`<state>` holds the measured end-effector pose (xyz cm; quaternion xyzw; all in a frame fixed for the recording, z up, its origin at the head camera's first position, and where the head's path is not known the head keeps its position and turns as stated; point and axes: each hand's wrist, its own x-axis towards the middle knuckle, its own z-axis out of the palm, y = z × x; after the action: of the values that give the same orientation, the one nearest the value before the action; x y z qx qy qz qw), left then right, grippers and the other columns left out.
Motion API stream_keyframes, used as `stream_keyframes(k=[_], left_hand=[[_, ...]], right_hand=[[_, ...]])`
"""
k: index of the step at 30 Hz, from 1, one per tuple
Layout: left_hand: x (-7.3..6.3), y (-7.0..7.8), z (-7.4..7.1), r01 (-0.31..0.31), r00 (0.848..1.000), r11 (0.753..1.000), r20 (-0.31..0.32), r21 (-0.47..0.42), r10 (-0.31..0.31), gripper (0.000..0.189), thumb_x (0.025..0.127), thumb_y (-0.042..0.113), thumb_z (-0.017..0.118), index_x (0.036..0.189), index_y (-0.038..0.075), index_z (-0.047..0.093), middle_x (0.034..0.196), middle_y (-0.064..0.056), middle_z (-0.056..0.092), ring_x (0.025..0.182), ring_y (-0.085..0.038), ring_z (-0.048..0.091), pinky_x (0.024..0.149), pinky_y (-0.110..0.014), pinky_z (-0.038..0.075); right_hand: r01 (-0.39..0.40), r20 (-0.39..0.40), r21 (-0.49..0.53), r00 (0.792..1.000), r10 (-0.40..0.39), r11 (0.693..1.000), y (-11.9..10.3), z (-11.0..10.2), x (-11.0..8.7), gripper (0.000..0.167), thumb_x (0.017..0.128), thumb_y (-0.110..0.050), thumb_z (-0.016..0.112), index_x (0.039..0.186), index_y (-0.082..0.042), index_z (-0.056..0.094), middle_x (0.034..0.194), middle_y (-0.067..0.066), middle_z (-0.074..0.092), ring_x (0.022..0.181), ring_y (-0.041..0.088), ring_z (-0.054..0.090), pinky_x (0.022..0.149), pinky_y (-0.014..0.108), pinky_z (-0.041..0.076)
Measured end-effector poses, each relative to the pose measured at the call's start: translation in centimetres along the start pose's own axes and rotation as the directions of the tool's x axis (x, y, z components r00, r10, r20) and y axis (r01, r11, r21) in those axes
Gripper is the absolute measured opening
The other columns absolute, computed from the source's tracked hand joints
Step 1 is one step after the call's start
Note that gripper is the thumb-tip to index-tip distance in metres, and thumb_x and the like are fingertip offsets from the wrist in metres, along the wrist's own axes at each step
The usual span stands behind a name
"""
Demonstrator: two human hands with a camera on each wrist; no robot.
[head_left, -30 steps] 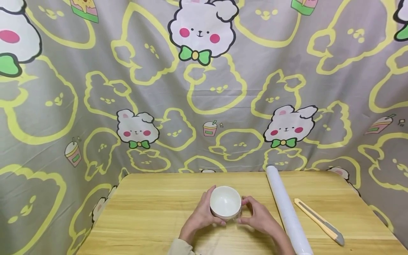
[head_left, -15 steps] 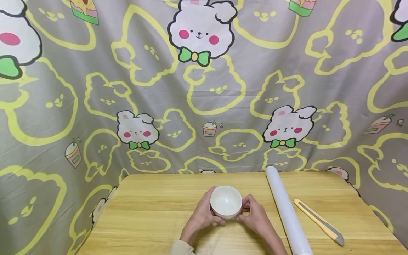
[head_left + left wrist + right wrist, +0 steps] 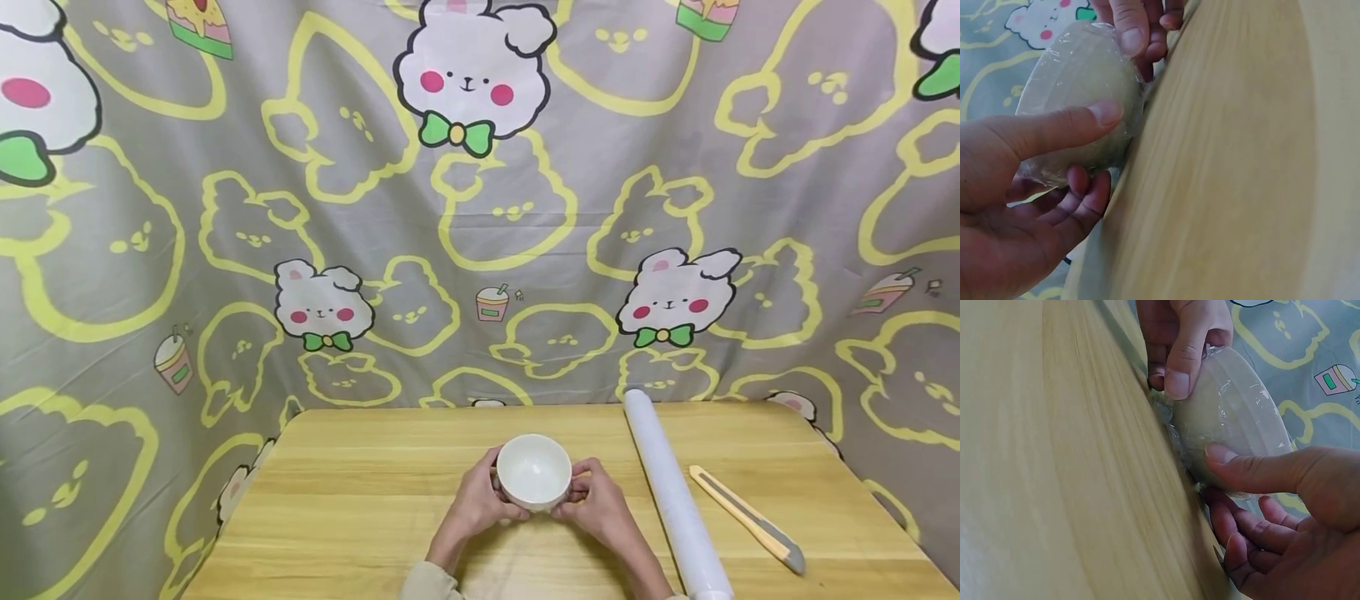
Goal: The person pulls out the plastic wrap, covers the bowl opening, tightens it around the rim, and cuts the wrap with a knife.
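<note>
A small white bowl (image 3: 534, 472) is held between both hands at the middle of the table. Clear cling film (image 3: 1075, 81) covers its outer side, wrinkled and bunched toward the base. My left hand (image 3: 478, 497) grips the bowl's left side, thumb on the wall and fingers curled under near the base. From the right, my right hand (image 3: 597, 502) holds it the same way, with its thumb (image 3: 1222, 454) pressing the film-covered wall. The bowl's base is close over the table, partly hidden by the fingers.
On the wooden table (image 3: 360, 492), a long roll of cling film (image 3: 675, 492) lies right of the hands. Farther right is a yellow and grey utility knife (image 3: 748, 520). A cartoon-print curtain (image 3: 420, 217) hangs behind and at both sides.
My right hand has closed in on the bowl, its fingers now against the wall. The bowl has shifted slightly right and away in the head view. My left hand keeps its grip.
</note>
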<state>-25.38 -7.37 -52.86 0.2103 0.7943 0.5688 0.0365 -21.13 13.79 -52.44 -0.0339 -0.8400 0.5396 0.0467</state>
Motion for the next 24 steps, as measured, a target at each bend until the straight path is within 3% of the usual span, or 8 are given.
stream_keyframes(k=[5,15,19,24], left_hand=[[0.2,-0.2,0.1,0.01,1.0,1.0,-0.001,-0.005,-0.01,0.102,0.053,-0.013,0.094,0.144,0.0,0.051,0.125,-0.016,0.06,0.095,-0.017,0.068,0.09,-0.025,0.056],[0.3,-0.3,-0.4,0.013,1.0,1.0,0.026,0.001,-0.013,0.105,0.054,-0.014,0.094,0.147,-0.001,0.046,0.136,-0.021,0.057,0.108,-0.027,0.066,0.097,-0.028,0.053],[0.4,-0.6,-0.5,0.044,0.998,0.998,0.057,-0.046,-0.041,0.113,0.055,-0.018,0.091,0.153,-0.004,0.037,0.141,-0.025,0.053,0.102,-0.027,0.067,0.091,-0.027,0.056],[0.7,-0.5,-1.1,0.112,0.99,0.982,0.106,-0.154,-0.097,0.119,0.062,-0.026,0.082,0.16,-0.005,0.017,0.143,-0.027,0.047,0.085,-0.022,0.067,0.075,-0.027,0.06]], right_hand=[[-0.024,0.005,0.026,1.0,0.024,0.999,0.2,0.0,0.3,0.063,0.062,0.01,0.09,0.111,0.003,0.052,0.079,0.005,0.072,0.073,0.016,0.066,0.068,0.026,0.052],[-0.02,0.017,0.062,1.0,0.019,0.998,0.1,0.6,0.8,0.063,0.06,0.013,0.088,0.111,0.006,0.051,0.079,0.007,0.067,0.072,0.017,0.062,0.062,0.022,0.051],[-0.003,0.057,0.081,0.998,-0.002,0.997,0.2,0.1,1.0,0.065,0.062,0.013,0.089,0.111,0.005,0.048,0.082,0.008,0.067,0.075,0.019,0.062,0.064,0.023,0.051],[-0.012,0.166,0.074,0.986,-0.001,0.997,-0.2,-2.0,1.0,0.069,0.066,0.009,0.09,0.12,0.007,0.048,0.098,0.012,0.066,0.084,0.023,0.064,0.069,0.028,0.054]])
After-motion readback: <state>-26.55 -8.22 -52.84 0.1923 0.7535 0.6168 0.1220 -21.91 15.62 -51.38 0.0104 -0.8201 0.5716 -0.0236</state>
